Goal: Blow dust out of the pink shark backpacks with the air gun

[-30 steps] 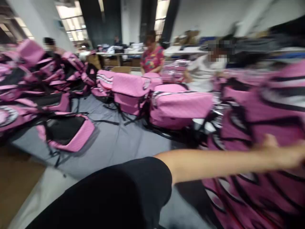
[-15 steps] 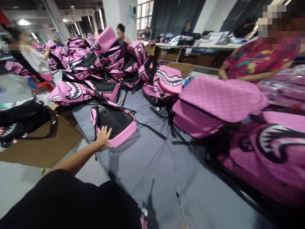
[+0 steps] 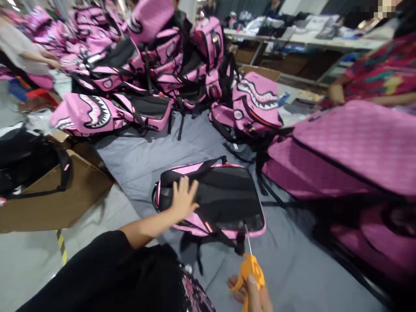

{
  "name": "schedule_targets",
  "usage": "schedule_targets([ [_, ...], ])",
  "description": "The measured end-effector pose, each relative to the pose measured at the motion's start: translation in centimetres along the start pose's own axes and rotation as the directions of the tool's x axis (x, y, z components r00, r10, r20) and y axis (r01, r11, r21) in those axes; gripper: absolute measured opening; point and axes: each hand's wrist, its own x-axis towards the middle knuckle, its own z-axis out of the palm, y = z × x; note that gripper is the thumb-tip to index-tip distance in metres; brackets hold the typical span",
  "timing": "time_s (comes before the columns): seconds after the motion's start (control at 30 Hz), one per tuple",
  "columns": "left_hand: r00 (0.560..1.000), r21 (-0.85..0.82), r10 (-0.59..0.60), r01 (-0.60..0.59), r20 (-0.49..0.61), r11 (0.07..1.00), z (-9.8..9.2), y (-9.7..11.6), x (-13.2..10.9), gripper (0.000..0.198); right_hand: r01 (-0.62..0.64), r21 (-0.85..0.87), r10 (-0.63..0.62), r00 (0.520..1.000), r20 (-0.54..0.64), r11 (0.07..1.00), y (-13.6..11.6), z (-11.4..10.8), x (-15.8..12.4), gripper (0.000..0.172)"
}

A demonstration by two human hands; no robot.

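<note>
A pink and black backpack [image 3: 227,195] lies in front of me with its black padded back panel facing up and its straps loose around it. My left hand [image 3: 184,199] rests open on its left part, fingers spread. Near the lower right edge, my right hand [image 3: 255,294] grips a pair of scissors [image 3: 252,268] with orange handles. Their slim metal blades point away from me, and the dark tip overlaps the bag's corner in view; whether it touches I cannot tell.
Pink shark-mouth backpacks [image 3: 256,102] are piled at the back, and large pink bags [image 3: 351,147] stand at the right. A cardboard box [image 3: 81,190] with black bags is on the left. A co-worker's patterned sleeve [image 3: 383,73] shows at right. Grey cloth [image 3: 130,156] covers the table.
The backpack has come nearer and to the right, turned so its back panel lies flat upward. My left hand moved along with it. My right hand with the scissors has come into view.
</note>
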Motion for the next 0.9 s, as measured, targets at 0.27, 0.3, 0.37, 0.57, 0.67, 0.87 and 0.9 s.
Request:
schedule_targets([
  [0.27, 0.971, 0.136, -0.235, 0.227, 0.048, 0.964, -2.5, -8.2, 6.7, 0.064, 0.019, -0.140, -0.014, 0.999, 0.040, 0.990, -0.2, -1.3, -2.5, 0.060],
  [0.3, 0.967, 0.102, -0.238, 0.229, 0.091, 0.968, -2.7, -8.2, 6.3, 0.060, 0.035, -0.165, -0.026, 0.998, 0.054, 0.986, -0.7, -1.7, -2.5, 0.059],
  [0.37, 0.958, 0.025, -0.223, 0.222, 0.182, 0.975, -2.8, -7.5, 4.0, 0.057, 0.080, -0.217, -0.066, 0.995, 0.073, 0.973, -2.1, -2.6, -2.2, 0.057],
  [0.57, 0.961, -0.222, -0.173, 0.221, 0.216, 0.950, -0.5, -1.7, -4.8, 0.047, 0.122, -0.464, -0.168, 0.984, -0.059, 0.877, -9.5, -7.0, 1.9, 0.051],
  [0.67, 0.974, -0.464, -0.163, 0.219, 0.159, 0.858, 1.0, 1.1, -5.1, 0.046, 0.038, -0.599, -0.153, 0.978, -0.142, 0.800, -12.2, -7.7, 3.3, 0.058],
  [0.87, 0.627, -0.628, 0.045, 0.772, 0.778, 0.098, 2.7, 1.6, -2.2, 0.069, 0.130, -0.633, 0.051, 0.964, 0.260, 0.764, -11.7, -5.9, 0.6, 0.045],
  [0.9, 0.563, -0.564, 0.042, 0.823, 0.826, 0.060, 2.9, 1.5, -1.9, 0.071, 0.095, -0.649, 0.048, 0.979, 0.200, 0.754, -11.6, -6.1, 0.3, 0.043],
])
